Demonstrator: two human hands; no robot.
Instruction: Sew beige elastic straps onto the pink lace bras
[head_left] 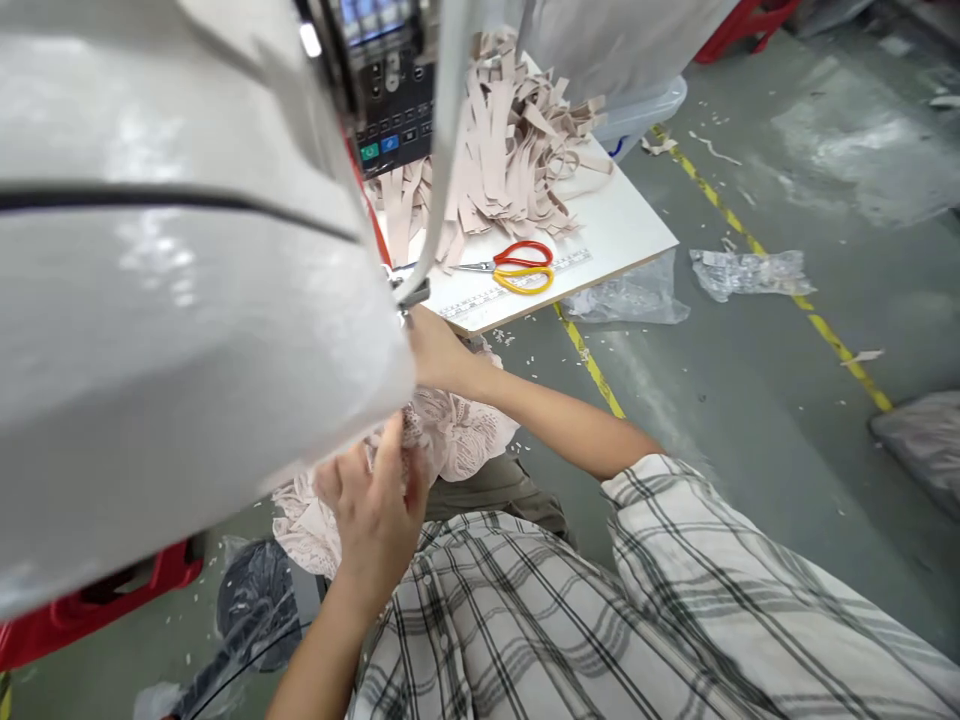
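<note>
Pale pink lace fabric [472,435] lies bunched beneath the head of a sewing machine [195,400], whose white body covers much of the left side. My left hand [375,500] is on the lace at the near side, with some of it between thumb and index finger. Farther up, my right hand [439,350] reaches in by the needle area, beside the lace. Its fingers are hidden behind the machine head, so their grip does not show. The stitching point is also out of sight.
Beige fabric strips [502,150] are piled on a white tabletop [630,225]. Scissors [517,267] with red and yellow handles lie there by a printed ruler scale [480,295]. A control panel [394,115] stands behind the machine. Plastic bags [750,272] and scraps litter the floor.
</note>
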